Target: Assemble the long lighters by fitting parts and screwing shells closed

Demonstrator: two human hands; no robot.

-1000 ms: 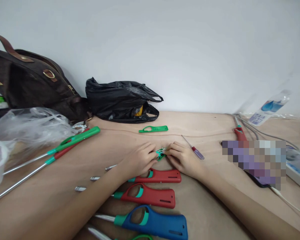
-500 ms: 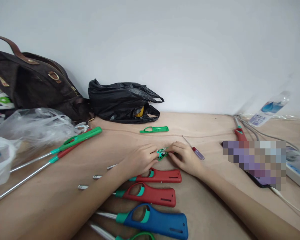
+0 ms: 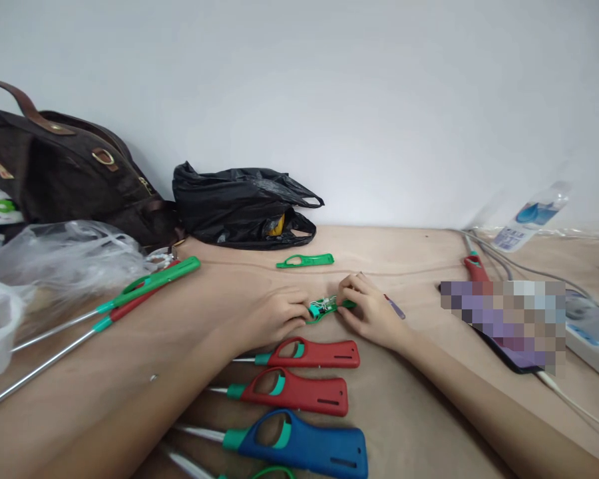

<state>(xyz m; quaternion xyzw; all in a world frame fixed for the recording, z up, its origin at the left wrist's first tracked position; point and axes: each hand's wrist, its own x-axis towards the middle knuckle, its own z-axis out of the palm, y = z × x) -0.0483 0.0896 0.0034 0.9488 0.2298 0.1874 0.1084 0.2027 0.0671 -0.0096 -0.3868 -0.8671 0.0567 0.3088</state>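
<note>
Between my two hands lies an opened green gas lighter (image 3: pixel 323 307), its white wires and teal trigger part exposed. The fingertips of my left hand (image 3: pixel 278 315) are closed on its left end. My right hand (image 3: pixel 367 307) pinches the right end of the green casing, its fingers curled. Beyond them, a loose green casing half (image 3: pixel 307 260) rests on the table. A screwdriver (image 3: pixel 395 307) lies just past my right hand, which hides its shaft. Nearer me are a red lighter (image 3: pixel 329 353), another red lighter (image 3: pixel 309 392) and a blue lighter (image 3: pixel 324 442), partly under my left forearm.
At the back stand a black plastic bag (image 3: pixel 234 203) and a dark backpack (image 3: pixel 80 166). Two long lighters (image 3: pixel 152 283) lie at left beside clear plastic bags (image 3: pixel 74 256). To the right are a phone (image 3: pixel 499 332), cables, a power strip (image 3: pixel 594 339) and a tilted bottle (image 3: pixel 534 216).
My right hand has shifted a little, uncovering more of the open lighter and covering the screwdriver's shaft. My left forearm now hides the metal tips of the row of lighters. The view has moved slightly.
</note>
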